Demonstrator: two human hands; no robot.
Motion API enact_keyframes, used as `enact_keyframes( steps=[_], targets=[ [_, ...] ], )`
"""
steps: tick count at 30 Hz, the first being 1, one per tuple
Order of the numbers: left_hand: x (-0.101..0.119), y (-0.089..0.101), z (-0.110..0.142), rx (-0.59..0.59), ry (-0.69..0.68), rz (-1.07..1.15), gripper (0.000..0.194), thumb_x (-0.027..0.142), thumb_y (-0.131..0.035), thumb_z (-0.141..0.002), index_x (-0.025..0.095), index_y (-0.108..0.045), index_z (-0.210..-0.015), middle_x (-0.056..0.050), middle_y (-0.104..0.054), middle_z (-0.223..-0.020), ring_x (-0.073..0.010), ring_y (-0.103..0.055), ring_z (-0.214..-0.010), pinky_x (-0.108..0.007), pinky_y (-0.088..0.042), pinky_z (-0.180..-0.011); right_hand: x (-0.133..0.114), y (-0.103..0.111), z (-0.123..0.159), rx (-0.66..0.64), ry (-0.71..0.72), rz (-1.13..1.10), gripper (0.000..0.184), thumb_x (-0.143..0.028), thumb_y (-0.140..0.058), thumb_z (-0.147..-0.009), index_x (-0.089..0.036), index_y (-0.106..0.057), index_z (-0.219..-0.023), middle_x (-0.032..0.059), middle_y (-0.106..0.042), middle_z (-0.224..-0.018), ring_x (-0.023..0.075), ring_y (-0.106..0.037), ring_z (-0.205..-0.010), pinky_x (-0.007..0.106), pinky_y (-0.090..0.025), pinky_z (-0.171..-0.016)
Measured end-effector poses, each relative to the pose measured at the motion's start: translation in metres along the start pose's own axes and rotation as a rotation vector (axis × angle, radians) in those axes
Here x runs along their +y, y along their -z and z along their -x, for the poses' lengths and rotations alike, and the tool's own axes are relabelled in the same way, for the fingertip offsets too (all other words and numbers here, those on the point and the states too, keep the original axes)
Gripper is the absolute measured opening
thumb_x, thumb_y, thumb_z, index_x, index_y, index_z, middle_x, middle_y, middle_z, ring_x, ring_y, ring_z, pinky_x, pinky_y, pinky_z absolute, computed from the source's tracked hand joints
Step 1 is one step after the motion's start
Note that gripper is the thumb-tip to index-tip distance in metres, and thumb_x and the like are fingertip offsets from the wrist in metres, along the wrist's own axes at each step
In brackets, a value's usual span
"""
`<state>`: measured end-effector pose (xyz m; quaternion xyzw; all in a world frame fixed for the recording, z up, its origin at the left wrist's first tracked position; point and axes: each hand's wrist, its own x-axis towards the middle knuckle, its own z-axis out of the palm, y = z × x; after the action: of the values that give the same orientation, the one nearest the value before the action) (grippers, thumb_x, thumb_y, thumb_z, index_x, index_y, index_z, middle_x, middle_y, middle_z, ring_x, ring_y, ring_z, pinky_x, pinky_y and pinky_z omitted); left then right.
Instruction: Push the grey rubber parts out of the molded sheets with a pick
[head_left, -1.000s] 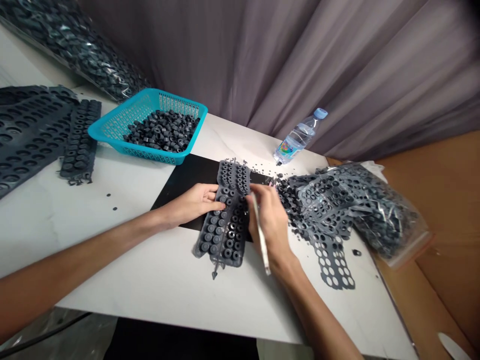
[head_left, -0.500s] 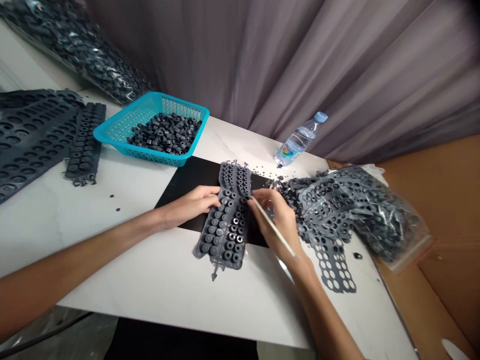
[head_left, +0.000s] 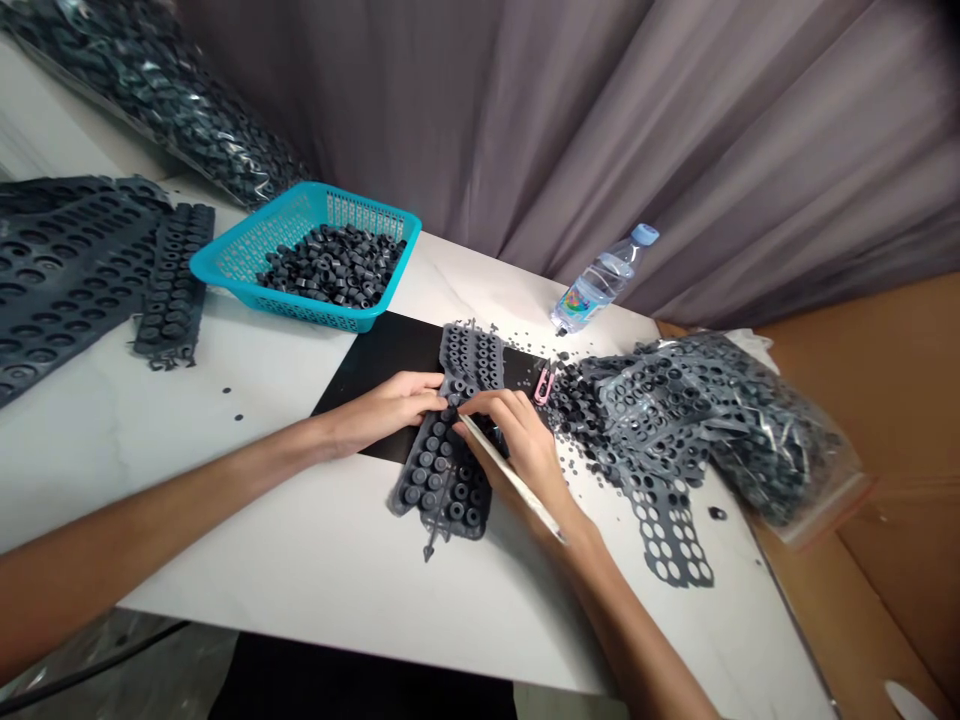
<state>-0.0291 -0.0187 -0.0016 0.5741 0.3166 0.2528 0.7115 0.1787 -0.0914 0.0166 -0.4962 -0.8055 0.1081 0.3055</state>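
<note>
Small workshop corner here: moulded rubber sheets [head_left: 60, 275] at left, parts basket [head_left: 300, 306] upper left, bulging parts bag [head_left: 780, 450] at right.

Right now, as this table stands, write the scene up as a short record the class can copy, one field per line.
left hand: touching the left edge of the studded dark sheet
right hand: holding a slim white tool over that sheet
under the sheet: black mat, partly covered
basket: turquoise, holding small dark pieces
bottle: clear, blue cap
snips: pink, beside loose dark pieces
right side: sheets with holes, clear bag
</note>
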Motion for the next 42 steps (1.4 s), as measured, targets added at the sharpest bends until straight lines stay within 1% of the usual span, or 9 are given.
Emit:
enact_keyframes(
  steps=[11,19,24,27,29,31,34,38,42],
  targets=[
    [0.000,-0.001,0.000,-0.006,-0.018,-0.013,0.020,0.032,-0.062,-0.093,0.019,-0.071,-0.104,-0.005,-0.071,-0.096,-0.0250,-0.064,-0.101,-0.040,-0.050,-0.093,0.007,-0.007,0.000,0.019,0.049,0.051,0.022,-0.036,-0.059,-0.104,-0.024,-0.061,-0.122,0.0071,-0.069,-0.114,0.0252,-0.062,-0.104,0.040,-0.055,-0.092],
    [0.002,-0.003,0.001,-0.013,-0.038,-0.054,0.027,0.033,-0.061,-0.094,0.017,-0.070,-0.114,-0.007,-0.072,-0.099,-0.0258,-0.065,-0.102,-0.042,-0.050,-0.096,0.004,-0.020,-0.002,0.070,0.087,0.336,0.027,-0.029,-0.047,-0.109,-0.017,-0.059,-0.130,0.0122,-0.069,-0.117,0.0262,-0.062,-0.102,0.040,-0.053,-0.089],
    [0.004,-0.004,0.002,-0.037,0.001,-0.048,0.027,0.032,-0.058,-0.098,0.016,-0.069,-0.116,-0.007,-0.073,-0.105,-0.0255,-0.064,-0.108,-0.042,-0.047,-0.101,0.024,-0.006,-0.001,0.350,-0.213,0.379,0.032,-0.035,-0.041,-0.110,-0.018,-0.057,-0.132,0.0128,-0.065,-0.121,0.0244,-0.066,-0.102,0.037,-0.053,-0.086],
    [0.007,-0.006,0.003,-0.047,0.027,-0.023,0.028,0.032,-0.055,-0.101,0.016,-0.067,-0.121,-0.007,-0.072,-0.111,-0.0248,-0.063,-0.113,-0.042,-0.044,-0.105,0.048,0.016,0.006,0.340,-0.394,0.509,0.031,-0.038,-0.042,-0.108,-0.019,-0.064,-0.120,0.0122,-0.068,-0.111,0.0281,-0.065,-0.101,0.040,-0.052,-0.085],
    [0.010,-0.008,0.005,-0.051,0.048,-0.003,0.030,0.032,-0.053,-0.103,0.017,-0.066,-0.127,-0.008,-0.072,-0.117,-0.0247,-0.062,-0.116,-0.043,-0.044,-0.106,0.060,0.029,0.011,0.323,-0.443,0.531,0.032,-0.037,-0.042,-0.107,-0.019,-0.065,-0.120,0.0134,-0.068,-0.109,0.0294,-0.064,-0.101,0.042,-0.051,-0.085],
    [0.011,-0.010,0.007,-0.051,0.071,0.018,0.033,0.034,-0.053,-0.104,0.019,-0.063,-0.132,-0.009,-0.071,-0.123,-0.0253,-0.062,-0.118,-0.043,-0.044,-0.106,0.065,0.035,0.013,0.336,-0.402,0.450,0.034,-0.037,-0.045,-0.106,-0.018,-0.060,-0.130,0.0116,-0.068,-0.107,0.0275,-0.064,-0.096,0.043,-0.051,-0.087],
    [0.010,-0.011,0.008,-0.020,0.112,0.095,0.039,0.038,-0.055,-0.104,0.021,-0.060,-0.139,-0.009,-0.070,-0.130,-0.0254,-0.063,-0.121,-0.043,-0.045,-0.108,0.053,0.033,0.010,0.315,-0.302,0.165,0.039,-0.039,-0.056,-0.103,-0.020,-0.054,-0.137,0.0057,-0.069,-0.100,0.0215,-0.063,-0.083,0.038,-0.053,-0.082],
    [0.002,-0.010,0.006,0.085,0.182,0.236,0.056,0.043,-0.063,-0.101,0.023,-0.049,-0.151,-0.010,-0.069,-0.135,-0.0243,-0.062,-0.127,-0.041,-0.042,-0.115,0.019,0.020,0.004,0.151,-0.125,-0.092,0.017,-0.035,-0.063,-0.101,-0.023,-0.065,-0.113,0.0042,-0.069,-0.101,0.0185,-0.062,-0.084,0.032,-0.053,-0.077],
    [-0.002,-0.010,0.004,0.163,0.207,0.291,0.066,0.038,-0.067,-0.098,0.019,-0.043,-0.156,-0.014,-0.069,-0.136,-0.0256,-0.064,-0.127,-0.043,-0.041,-0.118,0.002,0.011,0.003,0.043,0.018,-0.114,0.009,-0.030,-0.063,-0.102,-0.024,-0.066,-0.108,0.0047,-0.071,-0.104,0.0210,-0.062,-0.096,0.034,-0.053,-0.085]
  ],
)
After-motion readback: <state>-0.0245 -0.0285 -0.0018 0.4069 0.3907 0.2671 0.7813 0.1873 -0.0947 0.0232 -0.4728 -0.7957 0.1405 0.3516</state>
